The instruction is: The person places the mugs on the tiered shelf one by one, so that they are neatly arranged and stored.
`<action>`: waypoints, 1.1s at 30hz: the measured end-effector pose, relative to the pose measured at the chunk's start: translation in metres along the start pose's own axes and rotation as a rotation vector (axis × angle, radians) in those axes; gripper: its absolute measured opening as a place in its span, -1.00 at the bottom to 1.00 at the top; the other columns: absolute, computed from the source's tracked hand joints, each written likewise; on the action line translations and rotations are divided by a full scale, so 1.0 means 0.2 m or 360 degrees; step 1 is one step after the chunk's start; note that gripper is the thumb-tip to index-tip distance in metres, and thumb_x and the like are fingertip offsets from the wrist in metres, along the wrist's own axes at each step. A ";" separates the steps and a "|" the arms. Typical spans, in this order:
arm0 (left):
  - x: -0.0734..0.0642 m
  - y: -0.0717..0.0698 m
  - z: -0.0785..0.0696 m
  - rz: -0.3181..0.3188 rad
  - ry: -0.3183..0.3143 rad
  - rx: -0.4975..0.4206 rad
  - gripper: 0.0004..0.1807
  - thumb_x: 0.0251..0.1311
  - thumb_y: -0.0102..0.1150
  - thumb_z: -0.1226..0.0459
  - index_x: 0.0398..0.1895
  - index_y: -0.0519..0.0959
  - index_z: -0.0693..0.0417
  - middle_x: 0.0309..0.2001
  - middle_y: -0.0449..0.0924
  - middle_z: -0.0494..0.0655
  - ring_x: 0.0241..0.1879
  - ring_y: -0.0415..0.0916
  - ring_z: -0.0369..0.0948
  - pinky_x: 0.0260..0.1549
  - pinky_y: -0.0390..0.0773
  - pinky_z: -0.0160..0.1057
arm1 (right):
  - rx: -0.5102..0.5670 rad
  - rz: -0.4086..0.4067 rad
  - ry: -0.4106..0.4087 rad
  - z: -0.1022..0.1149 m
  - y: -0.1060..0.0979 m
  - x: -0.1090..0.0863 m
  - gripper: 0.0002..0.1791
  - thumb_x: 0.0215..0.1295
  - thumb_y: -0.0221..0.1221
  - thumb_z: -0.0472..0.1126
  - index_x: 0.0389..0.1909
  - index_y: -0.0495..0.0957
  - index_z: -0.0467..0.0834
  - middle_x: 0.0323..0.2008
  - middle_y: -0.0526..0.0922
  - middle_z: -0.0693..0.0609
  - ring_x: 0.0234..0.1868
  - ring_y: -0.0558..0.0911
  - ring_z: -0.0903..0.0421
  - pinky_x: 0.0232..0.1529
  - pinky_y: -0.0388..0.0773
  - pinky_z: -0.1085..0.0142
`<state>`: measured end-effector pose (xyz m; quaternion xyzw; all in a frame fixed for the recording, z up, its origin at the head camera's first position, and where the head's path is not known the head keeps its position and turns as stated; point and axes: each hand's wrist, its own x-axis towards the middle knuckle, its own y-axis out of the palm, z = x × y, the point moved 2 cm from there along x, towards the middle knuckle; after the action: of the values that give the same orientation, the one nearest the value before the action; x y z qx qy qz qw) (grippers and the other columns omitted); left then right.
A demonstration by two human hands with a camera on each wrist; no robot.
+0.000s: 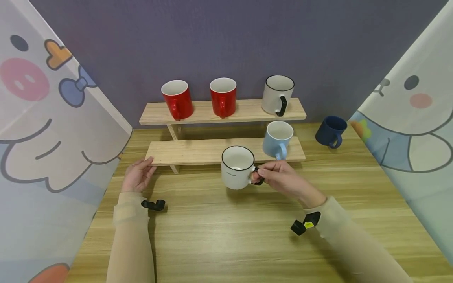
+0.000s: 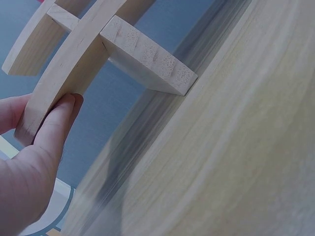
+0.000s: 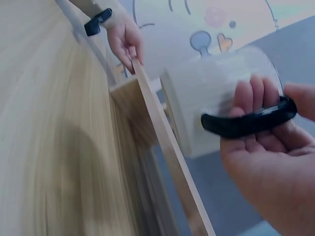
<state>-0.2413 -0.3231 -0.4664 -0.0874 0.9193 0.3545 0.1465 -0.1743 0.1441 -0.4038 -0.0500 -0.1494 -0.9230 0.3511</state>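
Note:
My right hand (image 1: pixel 279 177) grips the black handle (image 3: pixel 251 120) of a white mug (image 1: pixel 236 173) with a black rim. In the head view the mug is upright, in front of the lower shelf's front edge; the right wrist view shows it raised above the tabletop. My left hand (image 1: pixel 138 175) pinches the left end of the lower wooden shelf (image 1: pixel 187 151), thumb and fingers on either side of the board (image 2: pixel 54 93). Near the right end of that shelf stands a light blue mug (image 1: pixel 277 139), its handle facing front.
On the upper shelf (image 1: pixel 251 110) stand two red mugs (image 1: pixel 178 100) (image 1: pixel 223 98) and another white mug (image 1: pixel 277 96) with a black handle. A dark blue mug (image 1: pixel 329 131) sits on the wooden table (image 1: pixel 219 236) at right. Cartoon panels (image 1: pixel 417 118) flank both sides.

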 end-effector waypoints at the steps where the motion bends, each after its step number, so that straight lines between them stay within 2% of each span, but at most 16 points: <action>1: 0.00 0.00 0.00 0.0000 -0.0006 -0.0002 -0.87 0.42 0.14 0.51 -0.04 0.50 0.31 -0.19 0.64 0.12 -0.20 0.68 -0.14 0.06 0.59 -0.33 | -0.0001 -0.0032 -0.0011 -0.01 0.02 0.02 -0.72 0.56 -0.03 -0.47 -0.16 0.69 -0.32 -0.20 0.72 -0.09 -0.06 0.64 0.02 0.12 0.58 0.21; 7: 0.00 0.01 0.00 0.0012 -0.0008 0.0001 -0.88 0.42 0.14 0.51 -0.05 0.51 0.33 -0.19 0.65 0.12 -0.20 0.68 -0.14 0.09 0.56 -0.34 | -0.0018 -0.0267 -0.0015 -0.04 0.10 0.10 -0.78 0.52 0.06 -0.45 -0.20 0.70 -0.37 -0.24 0.73 -0.11 -0.07 0.65 0.00 0.11 0.58 0.22; 12: 0.00 0.01 -0.01 0.0009 0.0000 0.0010 -0.88 0.40 0.16 0.52 -0.06 0.51 0.32 -0.19 0.65 0.12 -0.20 0.69 -0.14 0.08 0.57 -0.34 | -0.0010 -0.0491 0.0007 -0.07 0.15 0.18 -0.80 0.51 0.12 -0.41 -0.20 0.72 -0.38 -0.25 0.73 -0.11 -0.11 0.64 0.05 0.01 0.62 0.29; 20: 0.00 0.00 0.00 -0.0001 0.0000 -0.0008 -0.87 0.39 0.17 0.53 -0.06 0.50 0.32 -0.20 0.67 0.13 -0.21 0.70 -0.13 0.07 0.58 -0.33 | 0.0010 -0.0863 -0.0043 -0.10 0.28 0.33 -0.77 0.50 0.11 -0.46 -0.13 0.57 -0.65 -0.31 0.72 -0.09 -0.15 0.64 0.07 -0.03 0.62 0.30; 27: 0.00 0.00 -0.01 0.0003 -0.0017 -0.0008 -0.75 0.40 0.17 0.52 0.06 0.41 0.32 -0.19 0.66 0.12 -0.21 0.69 -0.14 0.06 0.58 -0.34 | -0.0082 -0.1179 -0.0108 -0.13 0.32 0.40 -0.79 0.46 0.20 -0.41 -0.22 0.66 -0.55 -0.30 0.72 -0.18 -0.17 0.65 0.07 -0.03 0.61 0.26; 33: 0.00 -0.01 -0.01 -0.0020 -0.0010 -0.0004 -0.80 0.39 0.18 0.52 0.00 0.45 0.31 -0.22 0.66 0.11 -0.23 0.69 -0.14 0.03 0.60 -0.35 | -0.0207 -0.1352 -0.0089 -0.17 0.32 0.42 -0.81 0.42 0.24 -0.40 -0.20 0.69 -0.52 -0.30 0.75 -0.18 -0.16 0.64 0.09 0.02 0.59 0.20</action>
<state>-0.2420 -0.3248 -0.4667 -0.0923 0.9178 0.3551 0.1515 -0.1944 0.0341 -0.4045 -0.0310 -0.1078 -0.9914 -0.0681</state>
